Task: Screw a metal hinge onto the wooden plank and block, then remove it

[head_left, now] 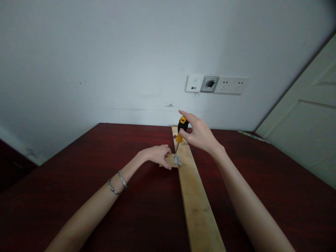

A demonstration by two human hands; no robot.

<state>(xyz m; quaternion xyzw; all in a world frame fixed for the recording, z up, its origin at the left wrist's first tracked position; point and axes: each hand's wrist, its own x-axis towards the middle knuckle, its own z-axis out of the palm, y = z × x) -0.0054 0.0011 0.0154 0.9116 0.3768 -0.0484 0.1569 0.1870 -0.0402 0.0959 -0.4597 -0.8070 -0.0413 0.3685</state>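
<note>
Hinge (175,161), silver, sits mid-desk toward the far side, across the seam between a small wooden piece (171,161) at left and a long board (201,206) at right. Hinge long axis: roughly near–far, along the board's left edge. Board runs from the near edge of view almost to the wall (105,63).

Right hand (201,133): grip closed around the handle of a yellow-and-black screwdriver (179,138), index finger extended over the handle's end. Shaft tilted; handle up and to the right, tip down at the far part of the hinge's left leaf. Tip appears to touch; whether a screw sits beneath it is too small to tell.

Left hand (156,154): grip narrow, holding the small piece from its left, thumb along the near edge, fingers at the far edge. Two bracelets (122,179) on that wrist.

Key relation: hinge lies near and left of the right grip, just right of the left one. Left hand is nearer to it; the right reaches it only through the shaft. Judgement: the shaft's lean from the leaf's normal matters most for seating the tip.

Desk (141,217): dark red.
</note>
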